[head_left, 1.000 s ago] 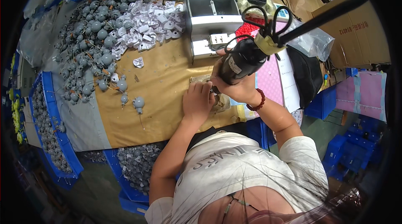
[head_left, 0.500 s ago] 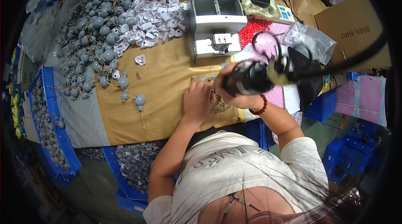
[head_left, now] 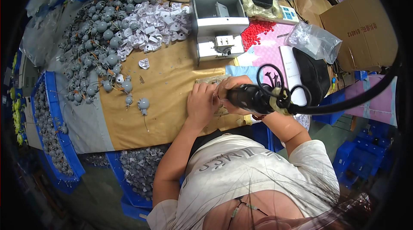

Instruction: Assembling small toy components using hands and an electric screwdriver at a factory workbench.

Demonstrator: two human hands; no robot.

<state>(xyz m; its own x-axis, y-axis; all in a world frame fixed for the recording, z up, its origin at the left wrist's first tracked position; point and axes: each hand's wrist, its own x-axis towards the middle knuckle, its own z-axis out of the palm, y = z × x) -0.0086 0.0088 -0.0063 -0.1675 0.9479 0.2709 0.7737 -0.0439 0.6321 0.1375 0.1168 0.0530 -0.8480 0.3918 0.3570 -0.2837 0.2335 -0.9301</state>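
My right hand [head_left: 232, 87] is wrapped round a black electric screwdriver [head_left: 250, 99], held tilted with its cable end toward the right. Its tip is hidden behind my fingers. Close beside it, my left hand [head_left: 201, 102] rests with curled fingers over a worn, tan flat block [head_left: 211, 78] on the bench. What those fingers pinch is hidden. To the left lies a grey round part with a thin wire tail [head_left: 143, 104]. A white plastic piece [head_left: 144, 63] lies farther back.
A heap of grey round parts [head_left: 102, 27] and white plastic pieces [head_left: 161, 21] covers the back left. A silver-white machine [head_left: 219, 23] stands beyond my hands, with red bits [head_left: 254, 32] beside it. The tool's thick black cable [head_left: 352, 104] arcs right. Blue bins [head_left: 112, 161] flank the bench.
The screwdriver's cable end has swung a little down and toward me, and its blur is gone. Both hands stay close together over the block. The view has shifted slightly.
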